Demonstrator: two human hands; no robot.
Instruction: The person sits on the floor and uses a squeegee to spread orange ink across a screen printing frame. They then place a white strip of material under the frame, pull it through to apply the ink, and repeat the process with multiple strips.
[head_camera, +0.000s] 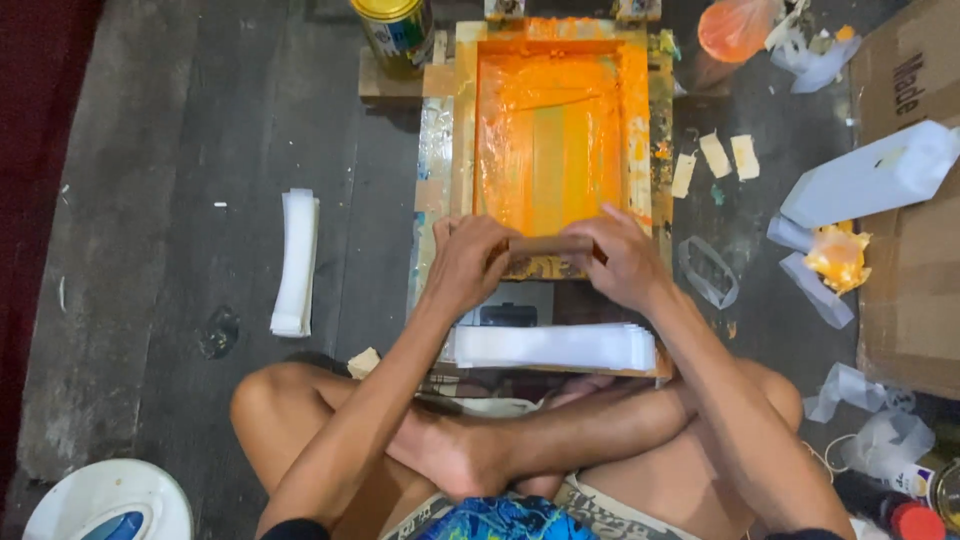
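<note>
A wooden-framed printing screen (462, 130) covered in orange ink lies on the floor in front of me. My left hand (468, 262) and my right hand (622, 258) both grip a wooden-handled squeegee (548, 245) held across the near end of the screen. A stack of white plastic strips (555, 346) rests just below my hands, by my crossed legs.
Another pile of white strips (296, 262) lies to the left on the dark floor. A gold tin can (396, 32) stands at the screen's top left. A cardboard box (908, 200), white bags (870, 178) and ink-stained plastic (838, 256) crowd the right. A white lid (108, 498) sits bottom left.
</note>
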